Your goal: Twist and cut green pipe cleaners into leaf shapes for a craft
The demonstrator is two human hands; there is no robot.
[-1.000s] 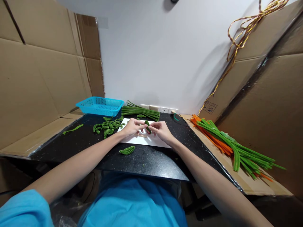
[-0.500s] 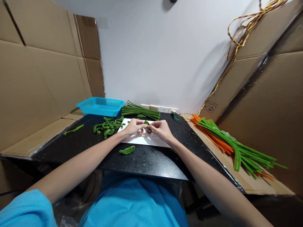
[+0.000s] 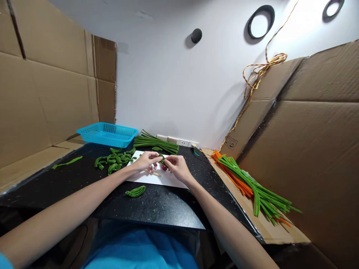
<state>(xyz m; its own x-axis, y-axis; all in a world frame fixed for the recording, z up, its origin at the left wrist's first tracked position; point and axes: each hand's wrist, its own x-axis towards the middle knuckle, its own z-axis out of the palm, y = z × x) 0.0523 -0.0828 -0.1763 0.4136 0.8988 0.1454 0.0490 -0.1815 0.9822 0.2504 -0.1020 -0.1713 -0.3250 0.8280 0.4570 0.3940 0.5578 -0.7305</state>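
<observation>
Farthest left, your blue basket (image 3: 106, 133) sits on the far side of a pile of bent green bits (image 3: 112, 160). Over the white sheet (image 3: 168, 180), your left hand (image 3: 146, 162) and right hand (image 3: 176, 169) meet, the fingertips of both pinched shut on one green stem piece (image 3: 162, 158) between them. Well to the right, green and orange stems (image 3: 249, 185) lie on cardboard.

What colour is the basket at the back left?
Turquoise blue; the basket shows best in the head view.

Bare left hand (image 3: 144, 161) and right hand (image 3: 177, 169), bare forearms; bright blue top (image 3: 146, 248), short sleeve (image 3: 2, 261) on the left
</observation>
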